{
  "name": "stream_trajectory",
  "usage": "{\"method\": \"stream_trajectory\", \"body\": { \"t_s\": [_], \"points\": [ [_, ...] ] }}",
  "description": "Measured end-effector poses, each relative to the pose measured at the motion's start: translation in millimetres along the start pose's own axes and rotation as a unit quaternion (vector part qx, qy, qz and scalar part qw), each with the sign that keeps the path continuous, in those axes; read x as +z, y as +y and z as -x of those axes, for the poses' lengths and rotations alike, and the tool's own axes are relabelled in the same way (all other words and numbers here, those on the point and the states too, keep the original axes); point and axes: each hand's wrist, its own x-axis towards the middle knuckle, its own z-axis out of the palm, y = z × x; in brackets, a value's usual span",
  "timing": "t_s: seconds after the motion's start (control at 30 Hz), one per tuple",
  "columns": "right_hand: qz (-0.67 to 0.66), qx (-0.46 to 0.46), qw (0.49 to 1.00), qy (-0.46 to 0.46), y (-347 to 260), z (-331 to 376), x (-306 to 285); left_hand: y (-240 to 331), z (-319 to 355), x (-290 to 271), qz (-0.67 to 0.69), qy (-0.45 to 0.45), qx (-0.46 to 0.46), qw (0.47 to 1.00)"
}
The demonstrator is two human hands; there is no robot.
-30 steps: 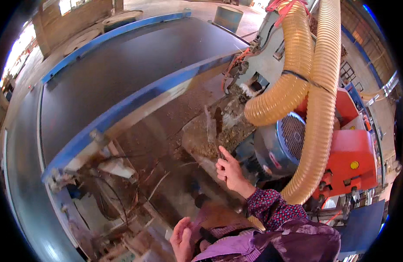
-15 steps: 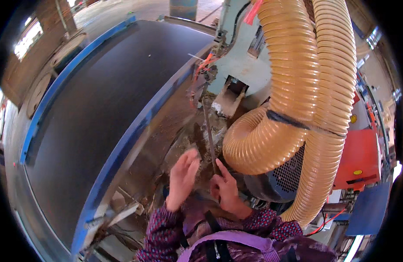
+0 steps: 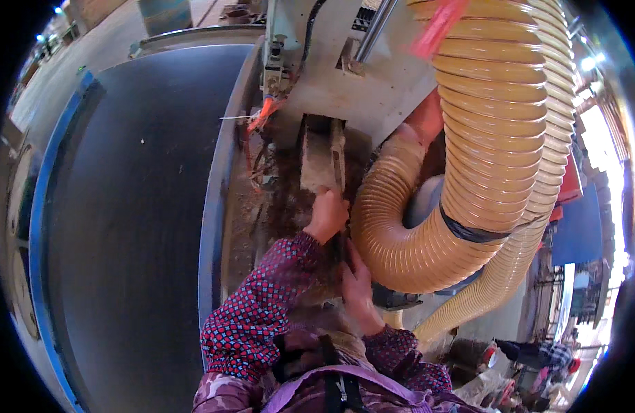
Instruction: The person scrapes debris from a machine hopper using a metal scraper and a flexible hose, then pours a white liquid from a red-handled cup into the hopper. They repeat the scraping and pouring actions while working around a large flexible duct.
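Note:
A long, thin brownish stick runs up from my hands to a rectangular opening in the pale machine panel. My left hand is closed round the stick, just below a dusty chute under that opening. Lower down, my right hand holds the stick near its lower part, beside the bend of a thick tan ribbed hose. Whether the far end of the stick touches the inside of the opening is hidden in shadow.
A wide dark conveyor belt with blue side rails lies to my left. Orange tubing and fittings sit at the machine's corner. A second ribbed hose runs down on the right, and a red strip hangs above.
My left hand, open and off the stick before, has moved up and closed round it. The stick's upper end has shifted to the panel opening. The view has turned and moved nearer the panel.

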Motion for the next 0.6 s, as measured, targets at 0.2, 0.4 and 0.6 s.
{"method": "stream_trajectory", "body": {
  "t_s": [0.2, 0.4, 0.6],
  "points": [
    [0.147, -0.117, 0.981, 0.054, 13, -5, 12, 8, 32, -10, 0.134, -0.036, -0.111, 0.984],
    [0.203, -0.121, 0.969, 0.07, 10, -3, 22, -14, 44, -4, 0.366, -0.14, -0.253, 0.885],
    [0.126, -0.105, 0.984, 0.073, -10, -7, 17, 12, 32, -5, 0.371, -0.091, -0.254, 0.889]
  ]
}}
